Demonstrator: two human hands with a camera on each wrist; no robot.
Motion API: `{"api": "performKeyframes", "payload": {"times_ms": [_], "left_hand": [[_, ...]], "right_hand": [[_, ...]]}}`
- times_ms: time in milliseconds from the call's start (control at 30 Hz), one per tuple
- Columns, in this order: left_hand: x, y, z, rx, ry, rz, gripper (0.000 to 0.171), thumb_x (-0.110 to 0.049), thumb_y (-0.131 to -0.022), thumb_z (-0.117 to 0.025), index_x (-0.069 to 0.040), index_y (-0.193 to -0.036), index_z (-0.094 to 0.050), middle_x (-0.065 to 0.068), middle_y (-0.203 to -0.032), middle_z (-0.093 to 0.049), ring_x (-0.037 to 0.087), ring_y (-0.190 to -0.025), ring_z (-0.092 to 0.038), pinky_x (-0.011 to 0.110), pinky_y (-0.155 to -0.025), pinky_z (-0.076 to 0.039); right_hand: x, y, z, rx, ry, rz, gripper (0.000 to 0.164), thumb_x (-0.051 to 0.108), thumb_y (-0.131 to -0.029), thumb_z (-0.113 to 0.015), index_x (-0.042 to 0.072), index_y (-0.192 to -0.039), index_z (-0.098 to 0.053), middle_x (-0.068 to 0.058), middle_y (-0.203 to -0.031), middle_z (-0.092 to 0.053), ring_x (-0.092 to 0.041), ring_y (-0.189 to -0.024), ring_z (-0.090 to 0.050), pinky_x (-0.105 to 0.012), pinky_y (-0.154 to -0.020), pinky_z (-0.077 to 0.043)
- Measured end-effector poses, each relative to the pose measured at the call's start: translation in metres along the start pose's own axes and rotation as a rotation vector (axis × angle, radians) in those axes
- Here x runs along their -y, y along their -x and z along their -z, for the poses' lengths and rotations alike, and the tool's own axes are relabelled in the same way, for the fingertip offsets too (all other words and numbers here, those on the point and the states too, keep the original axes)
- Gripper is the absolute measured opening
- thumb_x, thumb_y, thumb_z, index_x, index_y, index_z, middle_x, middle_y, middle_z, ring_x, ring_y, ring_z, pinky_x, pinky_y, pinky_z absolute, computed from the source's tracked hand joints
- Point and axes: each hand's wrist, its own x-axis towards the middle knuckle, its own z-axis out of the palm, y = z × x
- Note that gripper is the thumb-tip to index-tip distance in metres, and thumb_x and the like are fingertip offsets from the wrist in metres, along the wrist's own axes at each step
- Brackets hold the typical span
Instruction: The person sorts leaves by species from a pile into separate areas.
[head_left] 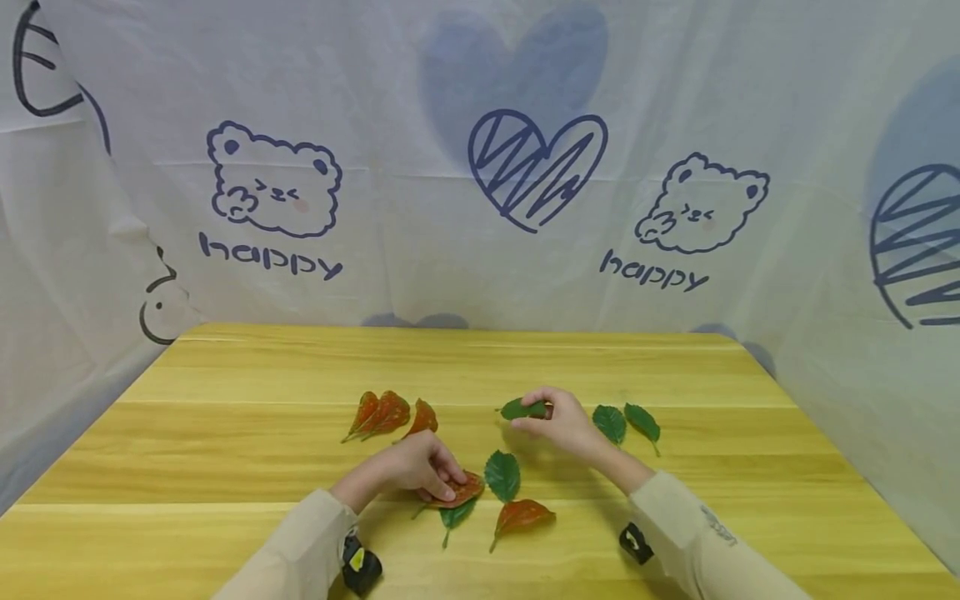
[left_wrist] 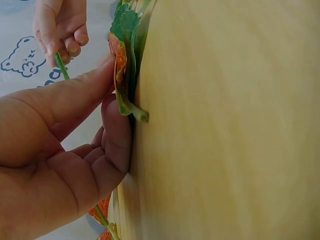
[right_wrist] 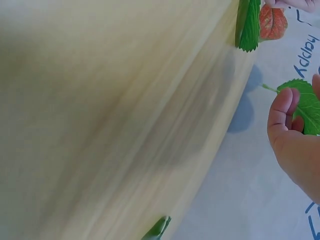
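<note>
My left hand (head_left: 429, 465) pinches a red leaf (head_left: 468, 489) by its edge, thumb on top, low over the table. Partly covered by that leaf is a green leaf (head_left: 457, 513). In the left wrist view the red leaf (left_wrist: 120, 62) stands edge-on against the thumb and fingertips. My right hand (head_left: 561, 423) holds a green leaf (head_left: 517, 409) between thumb and fingers, raised above the wood with its stem pointing left. Another green leaf (head_left: 502, 475) and a red leaf (head_left: 525, 517) lie between the two arms.
Several red leaves (head_left: 386, 412) lie in a group at the back left of the wooden table (head_left: 187, 450). Two green leaves, one upright (head_left: 609, 423) and one slanted (head_left: 642, 422), lie beyond my right forearm. A printed cloth (head_left: 405, 217) hangs behind the table.
</note>
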Motion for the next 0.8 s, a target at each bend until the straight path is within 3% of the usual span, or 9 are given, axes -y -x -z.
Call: {"api": "performKeyframes", "payload": {"times_ms": [333, 633, 800], "left_hand": [[-0.001, 0.000, 0.000, 0.002, -0.012, -0.005, 0.016, 0.008, -0.071, -0.069, 0.005, -0.087, -0.068, 0.002, -0.063, -0.055, 0.009, -0.055, -0.053, 0.028, -0.052, -0.051], [-0.002, 0.000, 0.000, 0.012, -0.010, -0.010, 0.016, 0.008, -0.072, -0.068, 0.006, -0.088, -0.068, 0.002, -0.063, -0.054, 0.008, -0.054, -0.053, 0.027, -0.052, -0.050], [-0.002, 0.000, 0.001, 0.012, -0.006, -0.002, 0.016, 0.007, -0.072, -0.068, 0.005, -0.088, -0.069, 0.002, -0.062, -0.054, 0.008, -0.054, -0.053, 0.027, -0.052, -0.050]], "right_hand": [[-0.003, 0.010, 0.013, 0.046, -0.023, 0.020, 0.022, -0.004, -0.081, -0.057, -0.012, -0.102, -0.055, -0.018, -0.100, -0.053, -0.036, -0.079, -0.057, -0.043, -0.071, -0.049], [-0.007, 0.018, 0.026, -0.026, -0.027, -0.025, 0.019, -0.002, -0.079, -0.059, -0.010, -0.096, -0.061, -0.009, -0.083, -0.061, -0.035, -0.074, -0.056, -0.043, -0.068, -0.049], [-0.011, 0.022, 0.034, -0.043, -0.054, -0.032, 0.018, 0.002, -0.083, -0.060, -0.012, -0.096, -0.059, -0.007, -0.081, -0.059, -0.028, -0.072, -0.056, -0.042, -0.070, -0.050]]}}
